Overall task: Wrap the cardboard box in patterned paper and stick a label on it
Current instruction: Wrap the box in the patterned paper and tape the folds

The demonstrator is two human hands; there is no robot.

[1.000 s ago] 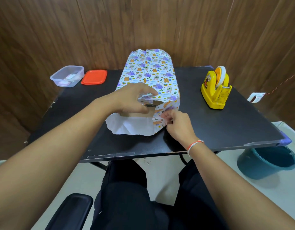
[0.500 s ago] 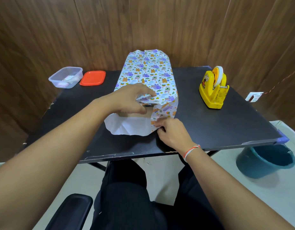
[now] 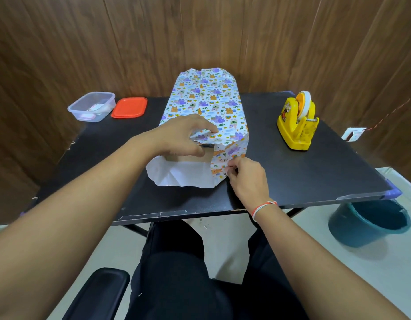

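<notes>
The patterned paper (image 3: 206,100), white with purple and orange animals, covers the cardboard box on the black table (image 3: 303,172). A strip of bare brown box (image 3: 188,158) shows at the near end, above the paper's white underside (image 3: 183,174). My left hand (image 3: 181,137) grips the folded top flap at the near end, fingers on top and thumb under it. My right hand (image 3: 246,176) pinches the right side flap low at the near right corner.
A yellow tape dispenser (image 3: 296,125) stands at the right of the table. A clear plastic tub (image 3: 92,106) with small items and its orange lid (image 3: 129,107) sit at the back left. A teal bucket (image 3: 368,225) stands on the floor, right. A wood-panel wall rises behind.
My right hand slid down the right side flap toward the near corner, then shifted slightly right, still pinching the paper. My left hand stayed on the top flap.
</notes>
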